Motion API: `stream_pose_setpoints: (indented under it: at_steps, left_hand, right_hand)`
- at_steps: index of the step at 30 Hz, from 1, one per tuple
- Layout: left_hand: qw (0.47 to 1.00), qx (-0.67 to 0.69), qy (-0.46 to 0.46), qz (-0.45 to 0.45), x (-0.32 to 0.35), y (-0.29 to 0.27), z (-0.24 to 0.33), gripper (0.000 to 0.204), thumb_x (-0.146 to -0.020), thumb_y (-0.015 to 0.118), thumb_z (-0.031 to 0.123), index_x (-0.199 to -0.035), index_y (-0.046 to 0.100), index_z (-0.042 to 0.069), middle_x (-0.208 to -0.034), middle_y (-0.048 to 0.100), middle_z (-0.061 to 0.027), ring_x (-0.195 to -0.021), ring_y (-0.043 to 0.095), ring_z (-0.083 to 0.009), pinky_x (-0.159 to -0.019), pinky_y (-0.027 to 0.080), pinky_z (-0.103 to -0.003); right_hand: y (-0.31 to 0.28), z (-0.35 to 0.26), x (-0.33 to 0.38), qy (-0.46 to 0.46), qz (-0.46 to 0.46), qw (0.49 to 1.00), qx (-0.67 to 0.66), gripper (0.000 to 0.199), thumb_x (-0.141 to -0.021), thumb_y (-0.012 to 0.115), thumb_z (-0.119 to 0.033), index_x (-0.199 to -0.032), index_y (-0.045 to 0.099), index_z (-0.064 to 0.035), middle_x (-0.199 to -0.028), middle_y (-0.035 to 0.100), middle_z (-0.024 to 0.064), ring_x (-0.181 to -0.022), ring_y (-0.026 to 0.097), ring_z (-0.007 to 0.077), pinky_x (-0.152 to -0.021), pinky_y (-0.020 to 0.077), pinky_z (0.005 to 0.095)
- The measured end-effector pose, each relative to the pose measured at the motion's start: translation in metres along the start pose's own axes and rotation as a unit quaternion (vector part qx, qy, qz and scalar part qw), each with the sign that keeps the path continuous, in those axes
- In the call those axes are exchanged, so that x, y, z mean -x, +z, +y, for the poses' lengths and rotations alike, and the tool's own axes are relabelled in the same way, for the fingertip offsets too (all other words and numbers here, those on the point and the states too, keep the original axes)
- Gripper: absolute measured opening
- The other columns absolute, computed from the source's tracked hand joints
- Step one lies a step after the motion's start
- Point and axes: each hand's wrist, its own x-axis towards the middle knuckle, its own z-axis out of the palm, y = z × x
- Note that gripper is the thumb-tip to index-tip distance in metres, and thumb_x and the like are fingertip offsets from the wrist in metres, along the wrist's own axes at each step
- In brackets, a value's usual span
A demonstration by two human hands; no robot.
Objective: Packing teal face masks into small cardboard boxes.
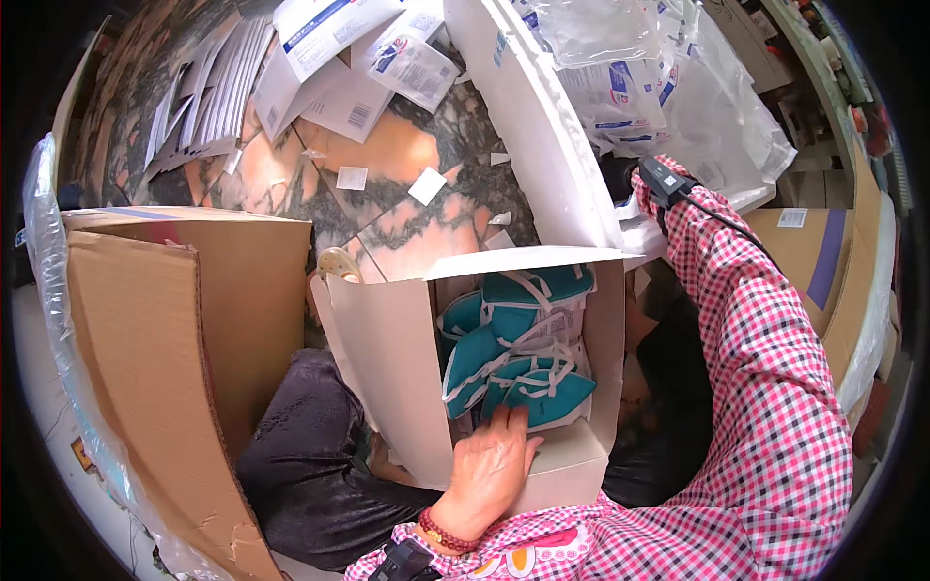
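A small white carton stands open on my lap, with several teal face masks with white straps inside. My left hand grips the carton's near wall, its fingers curled over the rim and touching the nearest mask. My right arm, in a pink checked sleeve, reaches up and away to the right. A black device is strapped at the wrist. My right hand is hidden behind the edge of a large white box, next to a clear plastic bag of packets.
A big brown cardboard box wrapped in plastic stands at my left. Flat white cartons and packets and paper scraps lie on the marble floor ahead. More brown cardboard is at the right.
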Motion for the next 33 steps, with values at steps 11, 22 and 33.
stream_pose_setpoints:
  at_steps: [11, 22, 33]
  left_hand:
    - [0.987, -0.068, 0.116, 0.085, 0.034, 0.018, -0.002, 0.025, -0.084, 0.072, 0.02, -0.091, 0.055, 0.003, -0.087, 0.059, -0.014, -0.078, 0.065, -0.03, -0.063, 0.052, -0.041]
    - [0.949, -0.057, 0.223, 0.215, 0.038, 0.053, -0.03, 0.014, -0.087, 0.059, 0.013, -0.077, 0.056, 0.004, -0.071, 0.059, -0.0167, -0.071, 0.065, -0.0365, -0.062, 0.052, -0.047]
    - [0.965, -0.079, 0.122, 0.219, 0.016, 0.039, -0.027, 0.025, -0.082, 0.073, 0.016, -0.091, 0.061, -0.003, -0.083, 0.065, -0.0216, -0.087, 0.067, -0.0398, -0.077, 0.055, -0.048]
  right_hand:
    - [-0.031, -0.012, 0.045, -0.018, -0.041, 0.999, -0.013, 0.052, -0.079, 0.076, -0.031, -0.128, 0.065, -0.0161, -0.131, 0.06, 0.019, -0.11, 0.064, 0.0371, -0.096, 0.0521, 0.0424]
    - [-0.042, -0.182, 0.221, -0.049, 0.508, 0.836, -0.202, 0.021, -0.094, 0.059, -0.015, -0.106, 0.074, -0.0087, -0.101, 0.073, 0.009, -0.097, 0.07, 0.0243, -0.087, 0.0535, 0.0331]
    - [0.102, -0.24, 0.3, 0.055, 0.223, 0.97, 0.075, 0.036, -0.076, 0.073, -0.024, -0.104, 0.067, -0.0031, -0.09, 0.069, 0.0204, -0.082, 0.069, 0.036, -0.071, 0.0538, 0.0463]
